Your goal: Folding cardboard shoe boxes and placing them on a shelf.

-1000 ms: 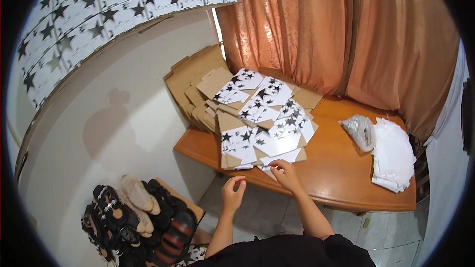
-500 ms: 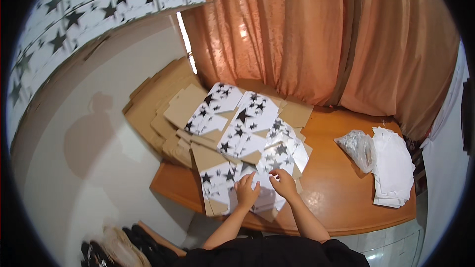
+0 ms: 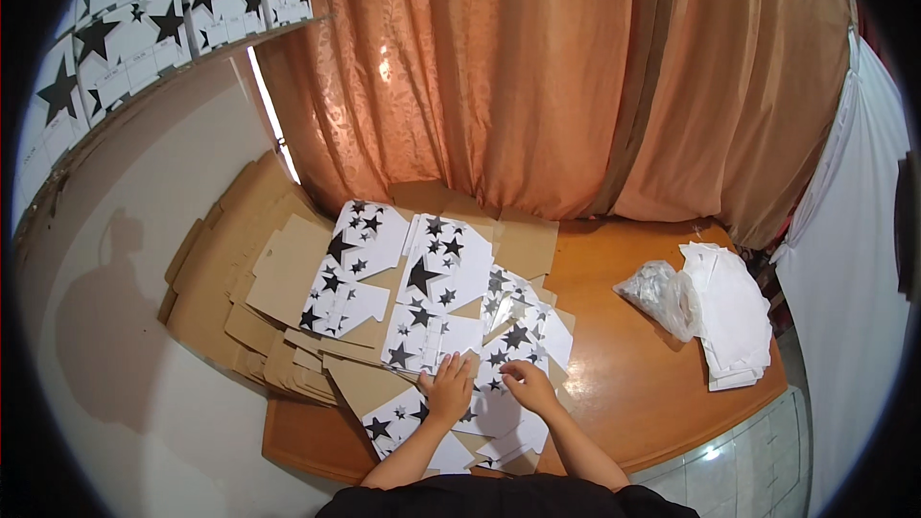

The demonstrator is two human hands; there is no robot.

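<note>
**Star-printed card pile (image 3: 451, 278) spread over a wooden surface (image 3: 633, 384)**

An orange-brown curtain (image 3: 556, 77) hangs in folds behind the star-printed card pile and fills much of the upper view. A pale wall (image 3: 192, 412) stands to the left of the pile, with a shadow (image 3: 106, 326) cast on it. The wooden surface carries the pile and shows its glossy top on the pile's right. High up and left of the pile are rows of boxes (image 3: 129, 38) printed with black stars. A white cloth (image 3: 844, 201) hangs far to the pile's right.

The star-printed card pile consists of flat, overlapping pieces, white with black stars, several with brown parts showing; they lie at differing angles. Plain brown cardboard (image 3: 221, 259) is layered directly to the left of the pile. A stack of white sheets (image 3: 731, 317) lies well to the pile's right, and a clear plastic bag (image 3: 660, 297) with greyish contents sits between the two, against the sheets.

The left hand (image 3: 448, 391) lies over the near part of the pile, its grip released, fingers extended. The right hand (image 3: 531, 389) is at the pile's near right part, fingers curled; I cannot tell whether its grip holds anything.
</note>
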